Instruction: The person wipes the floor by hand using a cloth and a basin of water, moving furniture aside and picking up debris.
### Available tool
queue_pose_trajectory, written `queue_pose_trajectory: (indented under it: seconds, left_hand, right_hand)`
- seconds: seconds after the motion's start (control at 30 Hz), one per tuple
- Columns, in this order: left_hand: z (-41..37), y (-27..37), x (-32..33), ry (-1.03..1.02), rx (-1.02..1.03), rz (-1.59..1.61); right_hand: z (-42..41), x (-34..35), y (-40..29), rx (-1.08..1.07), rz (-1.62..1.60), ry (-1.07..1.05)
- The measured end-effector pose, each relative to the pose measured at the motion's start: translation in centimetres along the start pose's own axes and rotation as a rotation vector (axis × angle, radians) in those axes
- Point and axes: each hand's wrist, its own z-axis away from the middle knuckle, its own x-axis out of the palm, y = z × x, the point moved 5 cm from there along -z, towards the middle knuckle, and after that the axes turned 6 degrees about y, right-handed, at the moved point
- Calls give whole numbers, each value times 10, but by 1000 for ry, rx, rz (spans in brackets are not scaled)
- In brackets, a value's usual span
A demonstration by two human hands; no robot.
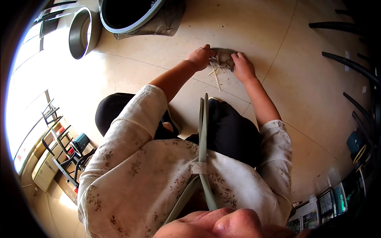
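On the tiled floor in front of me lies a crumpled grey-brown bundle (221, 58); whether it is a rag or a thin bag cannot be told. My left hand (201, 58) pinches its left edge, with the fingertips partly hidden. At its right edge, my right hand (244, 67) grips it between thumb and fingers. Two thin pale sticks (217, 79) lie crossed just below the bundle, their upper ends close to it. Small crumbs of debris are scattered around them.
A large round bin (140, 28) with a dark plastic liner stands at the upper left. Beside it a metal basin (80, 34) leans on its side. Black chair legs (348, 64) reach in from the right. Stacked chairs (64, 145) and a teal bin (80, 143) are at the left.
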Motion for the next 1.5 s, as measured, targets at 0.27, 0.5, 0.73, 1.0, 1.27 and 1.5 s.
queue_pose_trajectory:
  seconds: [0.27,0.5,0.73,1.0,1.27,1.5]
  left_hand:
    - [6,-15,-25,180,-122,205]
    - [37,-19,13,146,-188,162]
    - [58,-11,49,100,-279,255]
    - [66,0,70,60,-382,305]
    - [65,7,86,40,-398,554]
    - [76,11,55,56,-214,659]
  right_hand:
    - [-7,-49,-7,-89,-124,354]
    - [1,-7,-6,-16,17,148]
    - [18,10,-20,174,80,-129]
    - [48,58,-15,348,-188,-58]
    - [62,92,-36,571,-1005,-181]
    - [70,84,-31,493,-1188,-122]
